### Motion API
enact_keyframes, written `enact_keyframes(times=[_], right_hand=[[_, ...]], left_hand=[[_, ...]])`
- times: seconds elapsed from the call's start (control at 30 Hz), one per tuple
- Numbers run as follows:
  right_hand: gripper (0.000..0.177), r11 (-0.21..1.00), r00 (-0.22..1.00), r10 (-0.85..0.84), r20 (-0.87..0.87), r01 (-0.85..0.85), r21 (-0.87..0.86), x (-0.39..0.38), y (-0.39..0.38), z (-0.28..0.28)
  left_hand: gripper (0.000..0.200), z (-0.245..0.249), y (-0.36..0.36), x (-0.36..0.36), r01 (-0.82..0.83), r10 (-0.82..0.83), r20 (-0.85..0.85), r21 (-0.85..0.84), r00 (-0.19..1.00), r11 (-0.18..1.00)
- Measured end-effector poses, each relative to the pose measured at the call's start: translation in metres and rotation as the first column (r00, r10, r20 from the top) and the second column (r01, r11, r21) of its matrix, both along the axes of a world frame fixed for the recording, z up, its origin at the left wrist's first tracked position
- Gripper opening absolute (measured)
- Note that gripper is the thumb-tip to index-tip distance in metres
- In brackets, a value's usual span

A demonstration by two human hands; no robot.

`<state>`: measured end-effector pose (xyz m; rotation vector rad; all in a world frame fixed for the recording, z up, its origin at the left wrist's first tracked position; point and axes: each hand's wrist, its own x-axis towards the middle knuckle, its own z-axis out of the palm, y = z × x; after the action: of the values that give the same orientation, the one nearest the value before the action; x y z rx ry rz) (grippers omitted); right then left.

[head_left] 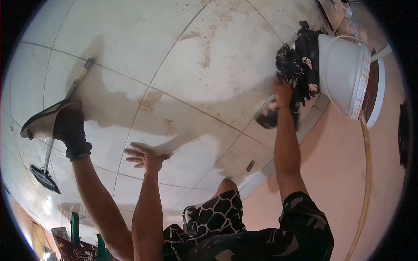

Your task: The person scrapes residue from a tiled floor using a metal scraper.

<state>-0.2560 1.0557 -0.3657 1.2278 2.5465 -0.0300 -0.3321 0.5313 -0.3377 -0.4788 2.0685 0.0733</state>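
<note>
My left hand [147,158] is spread with its fingers apart, low over or on the pale tiled floor [196,113], and holds nothing. At the right, my right hand [282,93] is at a dark cloth [272,117], which is blurred by motion. The fingers look closed round part of it. More crumpled black cloth [307,56] lies just beyond that hand, against a white bucket [342,71]. Brown smudges mark the tiles in the middle.
A long-handled tool [49,152] with a dark flat head lies at the left, partly behind my shoe [48,122]. A small brown object [250,165] is near the pink wall [335,165]. A yellowish hose [368,174] runs down the right side.
</note>
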Motion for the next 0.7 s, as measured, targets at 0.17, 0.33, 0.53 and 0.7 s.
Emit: enact_keyframes(times=[0.17,0.33,0.53,0.7], right_hand=[[0.048,0.941,0.903,-0.265,0.338,0.319,-0.115,0.034,-0.060,0.076],[0.046,0.969,0.882,-0.036,-0.470,-0.083,-0.232,-0.100,-0.095,0.108],[0.049,0.963,0.531,-0.229,-0.816,-0.002,-0.271,-0.164,0.021,-0.030],[0.048,0.893,0.351,-0.448,-0.822,0.136,-0.429,-0.089,0.018,-0.007]], left_hand=[[0.151,0.006,0.004,0.000,-0.012,0.015,-0.056,0.052,0.998,0.999],[0.153,0.002,0.001,0.003,-0.026,0.028,-0.055,0.029,0.998,0.999],[0.154,0.000,0.000,0.003,0.005,-0.005,-0.059,0.005,0.998,1.000],[0.155,0.004,0.004,-0.001,-0.009,0.009,-0.034,-0.005,0.999,1.000]])
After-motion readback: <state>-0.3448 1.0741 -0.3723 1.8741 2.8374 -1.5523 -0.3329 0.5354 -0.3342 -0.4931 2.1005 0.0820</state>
